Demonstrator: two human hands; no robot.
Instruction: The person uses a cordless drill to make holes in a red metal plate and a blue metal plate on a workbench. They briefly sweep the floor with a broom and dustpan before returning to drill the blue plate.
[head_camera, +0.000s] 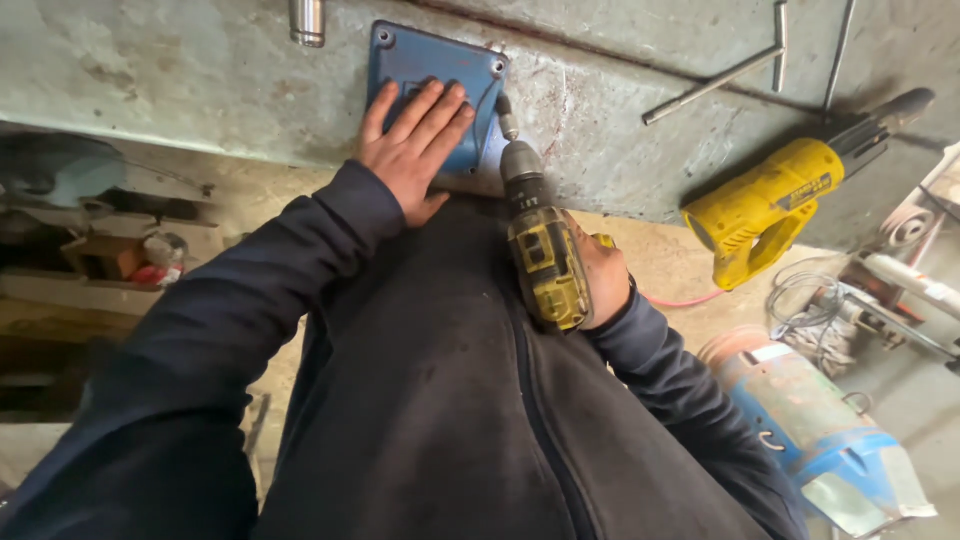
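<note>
A blue square metal cover plate (420, 52) lies on a worn grey-green workbench (180, 80), near its front edge. My left hand (412, 150) lies flat on the plate, fingers spread, pressing it down. My right hand (604, 280) grips a yellow and black cordless drill (540, 250). The drill's bit points at the plate's right edge, close to a corner bolt hole (497, 68). Both arms wear dark sleeves.
A second yellow power tool (770, 205) rests on the bench at right, beside long metal rods (715, 80). A shiny steel cylinder (307, 20) stands at the back. Below right, on the floor, lies a blue motor housing (820, 430) with cables; at left sit cluttered shelves (100, 255).
</note>
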